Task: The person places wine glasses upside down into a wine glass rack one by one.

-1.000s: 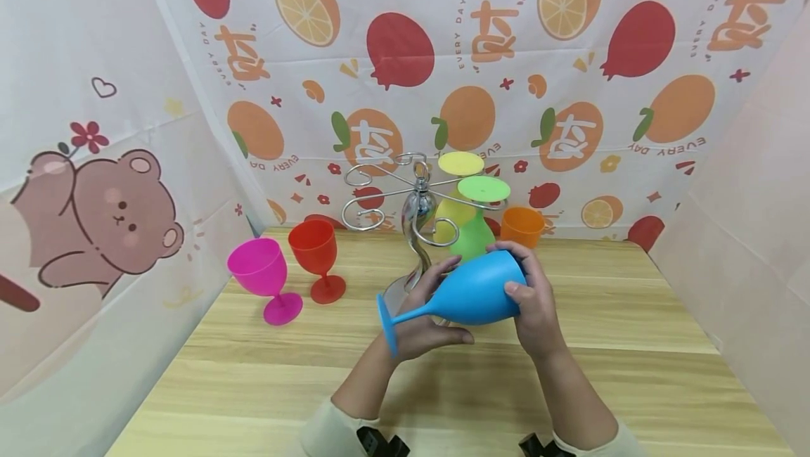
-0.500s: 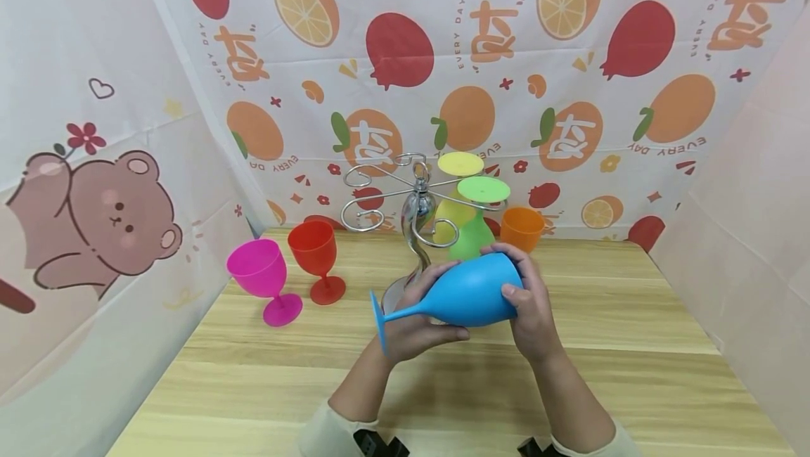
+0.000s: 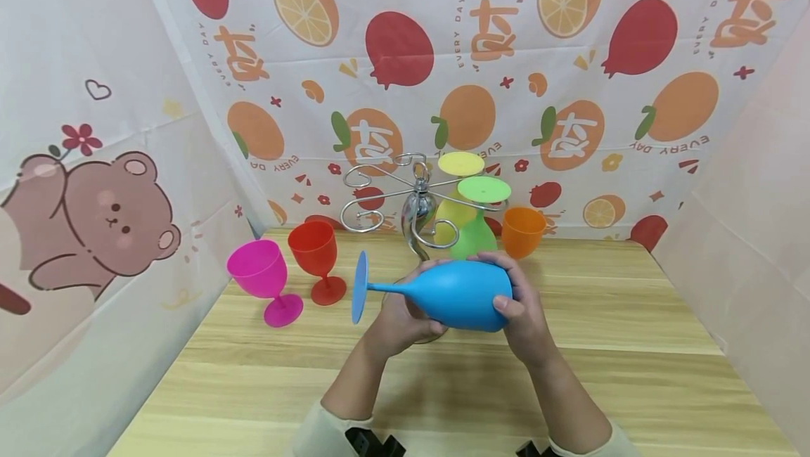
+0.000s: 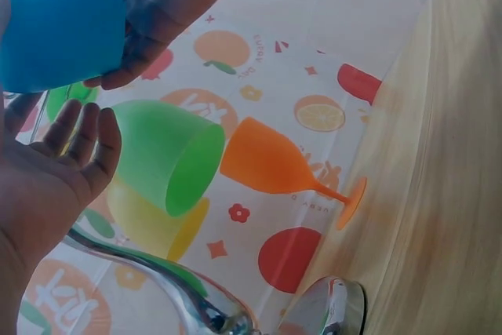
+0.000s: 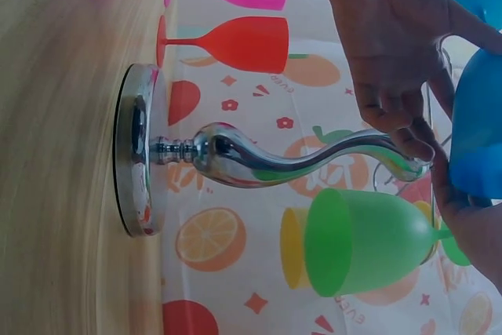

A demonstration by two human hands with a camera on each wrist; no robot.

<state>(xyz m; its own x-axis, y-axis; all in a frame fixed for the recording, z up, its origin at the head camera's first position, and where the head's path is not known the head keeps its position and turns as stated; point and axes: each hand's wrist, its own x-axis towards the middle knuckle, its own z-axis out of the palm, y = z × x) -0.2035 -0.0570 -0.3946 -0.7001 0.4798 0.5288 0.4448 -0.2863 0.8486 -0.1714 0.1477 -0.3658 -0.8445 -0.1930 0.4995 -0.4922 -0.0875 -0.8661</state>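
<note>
A blue plastic wine glass [image 3: 458,295] lies sideways in the air, its foot to the left and its bowl to the right. My right hand [image 3: 528,320] grips the bowl near the rim, thumb on the near side. Under the bowl and stem is my left hand [image 3: 401,327]; its fingers are loosely extended in the left wrist view, and whether they touch the glass is unclear. Just behind stands a chrome glass rack [image 3: 419,207] with curled arms. A green wine glass [image 3: 474,237] and a yellow wine glass [image 3: 451,216] hang upside down on its right side.
On the table [image 3: 633,316], a pink wine glass [image 3: 258,271] and a red wine glass [image 3: 314,249] stand upright at the left. An orange wine glass [image 3: 522,232] stands upright behind the right hand. Patterned cloth [image 3: 405,49] encloses the back and sides.
The blue wine glass has swung from slanting to nearly level, its foot rising and shifting left. Both hands have moved slightly left with it. The other glasses and the rack stay put.
</note>
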